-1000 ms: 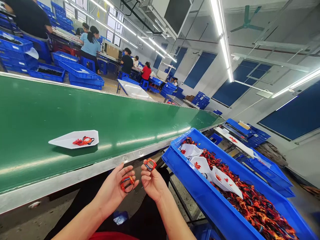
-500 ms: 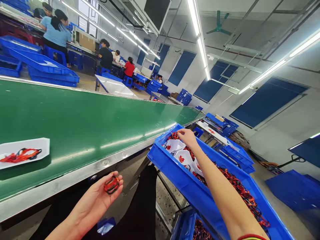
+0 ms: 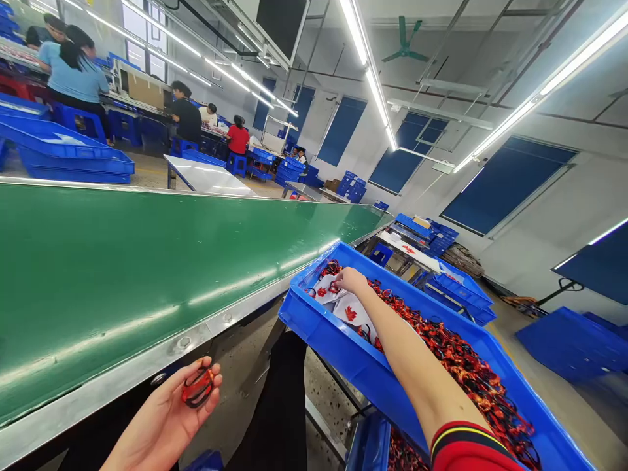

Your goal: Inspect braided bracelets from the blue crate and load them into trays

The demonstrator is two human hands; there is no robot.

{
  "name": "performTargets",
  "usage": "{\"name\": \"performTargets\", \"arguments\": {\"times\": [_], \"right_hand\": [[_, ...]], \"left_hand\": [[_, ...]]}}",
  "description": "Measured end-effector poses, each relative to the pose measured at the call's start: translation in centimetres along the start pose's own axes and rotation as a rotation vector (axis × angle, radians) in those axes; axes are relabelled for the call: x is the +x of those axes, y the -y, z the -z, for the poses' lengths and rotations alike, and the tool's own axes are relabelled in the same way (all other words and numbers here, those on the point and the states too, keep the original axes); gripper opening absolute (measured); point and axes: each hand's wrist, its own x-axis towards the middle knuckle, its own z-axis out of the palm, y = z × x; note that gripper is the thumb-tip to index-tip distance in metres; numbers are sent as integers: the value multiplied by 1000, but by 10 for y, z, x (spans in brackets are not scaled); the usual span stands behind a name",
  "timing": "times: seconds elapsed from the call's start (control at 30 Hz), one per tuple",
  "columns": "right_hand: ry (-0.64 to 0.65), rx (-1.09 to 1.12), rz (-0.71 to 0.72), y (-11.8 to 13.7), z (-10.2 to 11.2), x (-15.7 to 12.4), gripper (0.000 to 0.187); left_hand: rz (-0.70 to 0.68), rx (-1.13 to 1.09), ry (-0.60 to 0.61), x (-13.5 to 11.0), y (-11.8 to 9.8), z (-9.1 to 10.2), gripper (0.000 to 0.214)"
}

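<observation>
My left hand [image 3: 169, 409], palm up over the near edge of the conveyor, has its fingers curled round a small bundle of red-and-black looped bands [image 3: 197, 387]. At the far end of a big blue crate [image 3: 338, 356], my right hand [image 3: 351, 280] reaches down with fingers bent together; its fingertips touch the white paper trays [image 3: 354, 310], and what they pinch is too small to make out. Small red leaf-shaped pieces [image 3: 350, 313] show on these trays. Loose red-and-black bands [image 3: 456, 360] heap up along the rest of the crate, partly hidden by my right forearm.
A green conveyor belt [image 3: 147, 261] with a metal edge [image 3: 206, 330] runs along my left. Below the crate stands another blue crate [image 3: 370, 438] of bands. Further off are a white-topped table [image 3: 209, 175], stacked blue crates [image 3: 73, 154] and several seated people.
The white tray with red pieces on the belt has gone out of view at left. My right hand has moved slightly nearer over the paper trays. The left still holds its bundle.
</observation>
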Motion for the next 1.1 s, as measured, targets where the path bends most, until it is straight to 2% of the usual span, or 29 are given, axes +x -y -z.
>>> {"name": "performTargets", "arguments": {"times": [0.3, 0.47, 0.57, 0.67, 0.77, 0.87, 0.97, 1.03, 1.1], "right_hand": [[-30, 125, 25, -26, 12, -11, 28], [-131, 188, 59, -31, 52, -30, 27], [-213, 234, 129, -14, 84, -43, 31], [-277, 296, 238, 27, 105, -51, 37], [-287, 360, 359, 93, 104, -54, 38], [-236, 413, 465, 169, 77, -55, 34], [-162, 448, 527, 237, 32, -58, 30], [-114, 464, 549, 269, 3, -60, 29], [-77, 477, 574, 290, -18, -64, 29]], "left_hand": [[12, -5, 14, 1, 2, 3, 13], [14, -30, 19, -1, -3, 3, 12], [-6, -67, 52, -6, -5, -1, 14], [-17, -138, 83, -14, -8, -6, 19], [-45, -204, 127, -25, -13, -8, 25], [-77, -252, 138, -34, -20, -5, 29], [-100, -290, 159, -41, -28, 0, 34], [-113, -300, 181, -43, -32, 4, 37], [-125, -304, 196, -44, -35, 7, 38]]}}
